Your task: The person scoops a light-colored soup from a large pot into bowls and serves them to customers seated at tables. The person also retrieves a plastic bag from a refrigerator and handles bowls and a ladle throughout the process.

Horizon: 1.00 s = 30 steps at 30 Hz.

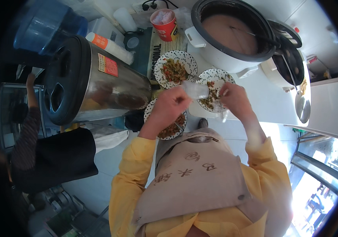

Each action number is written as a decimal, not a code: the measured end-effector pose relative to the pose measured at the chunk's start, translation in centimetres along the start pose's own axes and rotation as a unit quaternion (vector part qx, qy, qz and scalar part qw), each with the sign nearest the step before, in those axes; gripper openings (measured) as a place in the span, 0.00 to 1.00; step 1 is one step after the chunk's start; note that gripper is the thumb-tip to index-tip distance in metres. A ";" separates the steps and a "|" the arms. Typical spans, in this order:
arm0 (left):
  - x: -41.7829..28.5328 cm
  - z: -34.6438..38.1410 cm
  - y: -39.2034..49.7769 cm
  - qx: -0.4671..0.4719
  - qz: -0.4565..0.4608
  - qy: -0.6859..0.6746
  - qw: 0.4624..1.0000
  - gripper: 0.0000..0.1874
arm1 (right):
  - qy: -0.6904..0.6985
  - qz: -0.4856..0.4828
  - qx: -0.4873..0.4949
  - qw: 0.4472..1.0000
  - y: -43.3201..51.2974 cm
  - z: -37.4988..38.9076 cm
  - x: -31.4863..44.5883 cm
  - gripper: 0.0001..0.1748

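Closed fingers of my left hand (169,108) grip a clear plastic cup or bag (196,90), held above the gap between speckled plates. My right hand (235,99) pinches thin crumpled clear plastic (218,106) over the right plate. That speckled plate (231,77) holds chopped vegetables. Behind my left hand, another speckled plate (160,63) bears a chopped vegetable mix (173,71) and a metal spoon (193,76). A third speckled plate (148,110), with reddish-brown chopped food and a spoon, is partly hidden under my left forearm.
A large open cooker (222,57) holds thick brownish liquid and a ladle. On the left stands a steel insulated barrel (112,91); beyond are stacked cups (109,47) and a red paper cup (165,28). Another pot (271,66) is right. A person in black (65,157) stands left.
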<state>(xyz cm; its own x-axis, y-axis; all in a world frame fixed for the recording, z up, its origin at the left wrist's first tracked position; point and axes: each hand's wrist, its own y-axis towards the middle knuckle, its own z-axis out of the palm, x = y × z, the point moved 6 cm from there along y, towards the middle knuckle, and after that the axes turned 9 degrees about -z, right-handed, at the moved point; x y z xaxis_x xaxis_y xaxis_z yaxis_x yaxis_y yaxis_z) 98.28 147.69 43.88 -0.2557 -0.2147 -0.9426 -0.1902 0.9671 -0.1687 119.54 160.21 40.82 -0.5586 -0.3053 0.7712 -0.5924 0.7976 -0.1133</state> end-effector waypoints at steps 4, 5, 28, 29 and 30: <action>3.5 -4.9 6.3 -0.092 -0.048 -0.217 0.971 0.11 | 0.169 0.134 -0.039 0.976 -2.7 -3.5 -4.0 0.08; 4.4 -6.2 8.3 -0.102 -0.040 -0.266 0.958 0.12 | 0.175 0.139 -0.049 0.973 -3.3 -4.3 -4.5 0.08; 24.1 -12.4 24.3 -0.230 -0.266 -0.001 0.936 0.14 | 0.225 0.183 -0.058 0.955 -5.6 -6.6 -10.5 0.09; 24.8 -12.7 24.3 -0.214 -0.230 0.136 0.940 0.14 | 0.224 0.184 -0.054 0.956 -5.6 -6.5 -10.5 0.09; 25.8 -12.9 24.4 -0.193 -0.211 0.250 0.925 0.14 | 0.223 0.185 -0.050 0.956 -5.5 -6.4 -10.6 0.09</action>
<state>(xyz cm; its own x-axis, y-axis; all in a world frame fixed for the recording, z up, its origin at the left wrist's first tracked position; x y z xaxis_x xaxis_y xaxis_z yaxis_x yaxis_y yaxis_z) 74.82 163.95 19.16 -0.4693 -0.6913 -0.5494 -0.6720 0.6832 -0.2857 132.40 162.41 37.24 -0.4036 0.2406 0.8827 -0.3323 0.8603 -0.3865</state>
